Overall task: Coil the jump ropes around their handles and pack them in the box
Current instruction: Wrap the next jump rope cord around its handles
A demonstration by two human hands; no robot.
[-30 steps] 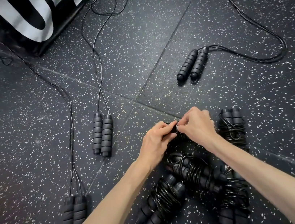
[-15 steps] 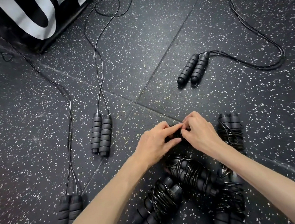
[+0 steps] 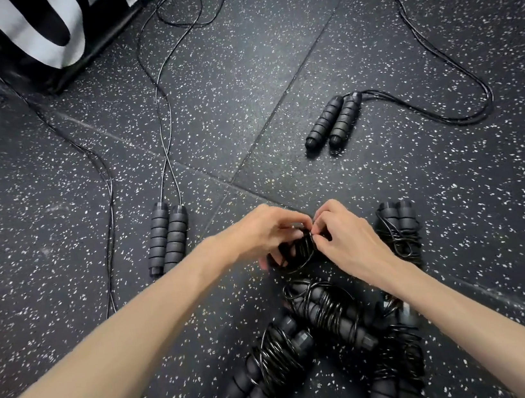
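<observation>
Hands shifted slightly left, both hands' fingers (image 3: 320, 224) pinching black coiled rope bundle (image 3: 295, 251)

The floor (image 3: 270, 73) is dark charcoal, speckled all over with small white and pale flecks, and thin dark seams cross it. Every jump rope is black: the 3 uncoiled ones, with ribbed matte black handles (image 3: 168, 240) and thin glossy black cords (image 3: 159, 112), and the coiled bundles (image 3: 270, 363) near the floor's lower edge, whose cords catch grey highlights. The bundle (image 3: 297, 251) between the 2 hands is black too. At the upper left corner a black object (image 3: 39, 34) carries broad white lettering.
</observation>
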